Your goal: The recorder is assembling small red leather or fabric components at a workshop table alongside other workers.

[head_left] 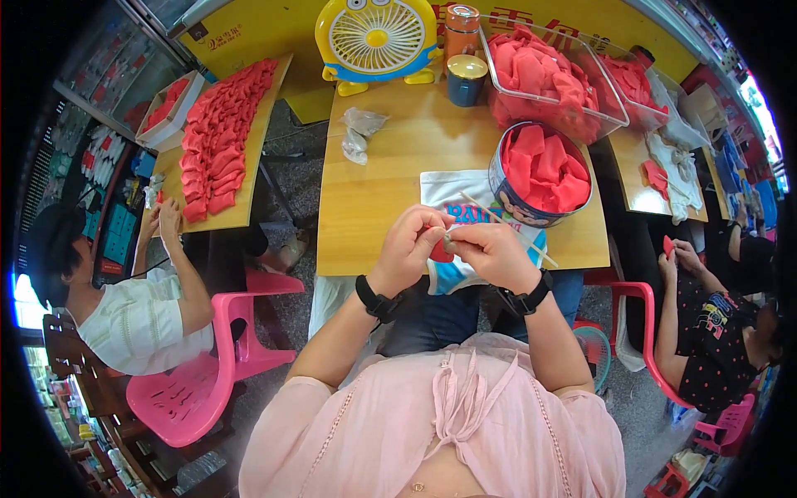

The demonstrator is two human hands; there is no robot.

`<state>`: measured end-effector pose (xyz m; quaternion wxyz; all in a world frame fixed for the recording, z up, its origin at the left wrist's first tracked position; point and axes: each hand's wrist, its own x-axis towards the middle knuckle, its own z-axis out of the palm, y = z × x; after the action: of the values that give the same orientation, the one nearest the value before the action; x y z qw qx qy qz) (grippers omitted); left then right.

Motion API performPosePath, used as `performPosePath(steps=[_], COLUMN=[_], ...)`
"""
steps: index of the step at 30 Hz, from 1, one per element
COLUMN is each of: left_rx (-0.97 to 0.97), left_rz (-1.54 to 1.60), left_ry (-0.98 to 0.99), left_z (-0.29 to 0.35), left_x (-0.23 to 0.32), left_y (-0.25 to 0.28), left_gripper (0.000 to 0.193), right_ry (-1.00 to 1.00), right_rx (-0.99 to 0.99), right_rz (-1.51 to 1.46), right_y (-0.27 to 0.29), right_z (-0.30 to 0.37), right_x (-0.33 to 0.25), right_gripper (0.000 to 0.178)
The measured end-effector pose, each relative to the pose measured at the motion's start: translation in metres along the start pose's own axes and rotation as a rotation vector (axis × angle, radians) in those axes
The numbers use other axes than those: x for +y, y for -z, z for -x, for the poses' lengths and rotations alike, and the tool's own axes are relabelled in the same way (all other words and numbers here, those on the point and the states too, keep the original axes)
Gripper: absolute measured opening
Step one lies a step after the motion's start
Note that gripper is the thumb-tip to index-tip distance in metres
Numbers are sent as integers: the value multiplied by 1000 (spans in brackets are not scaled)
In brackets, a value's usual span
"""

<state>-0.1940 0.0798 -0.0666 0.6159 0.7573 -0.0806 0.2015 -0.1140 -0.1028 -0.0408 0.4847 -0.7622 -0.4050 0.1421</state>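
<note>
In front of me, above the near edge of the wooden table [378,224], my two hands meet with fingertips pinched together. My left hand [408,245] is closed on a small red cloth-like piece [440,251]. Close against it, my right hand [491,251] pinches a small greyish bit [449,241] at the red piece; its kind is too small to make out. Under my hands lies a white and blue printed cloth [444,184], with two thin wooden sticks [531,243] across it. A round tin [515,192] full of red pieces [544,166] stands beside my right hand.
Clear plastic bins [610,124] of red pieces stand at the far right. A yellow fan [376,40], an orange flask [462,31] and a dark blue cup [466,80] stand at the back. Crumpled plastic [359,133] lies far left. Seated people [137,311] work at both sides.
</note>
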Motion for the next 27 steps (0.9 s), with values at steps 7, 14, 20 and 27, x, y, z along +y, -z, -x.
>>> performPosePath(steps=[7, 14, 20, 27], left_rx=[5, 197, -10, -236], left_rz=[5, 411, -248, -498], left_ry=[93, 172, 135, -162], left_z=[2, 8, 5, 1], left_x=[-4, -37, -26, -15], left_y=[-6, -20, 21, 38], left_gripper=[10, 12, 14, 16], right_ry=[-69, 10, 77, 47], right_rx=[76, 209, 161, 236], right_rz=[74, -56, 372, 216], right_y=[-11, -25, -34, -45], right_z=[2, -1, 4, -5], right_x=[-3, 12, 18, 36], right_gripper=[14, 18, 36, 23])
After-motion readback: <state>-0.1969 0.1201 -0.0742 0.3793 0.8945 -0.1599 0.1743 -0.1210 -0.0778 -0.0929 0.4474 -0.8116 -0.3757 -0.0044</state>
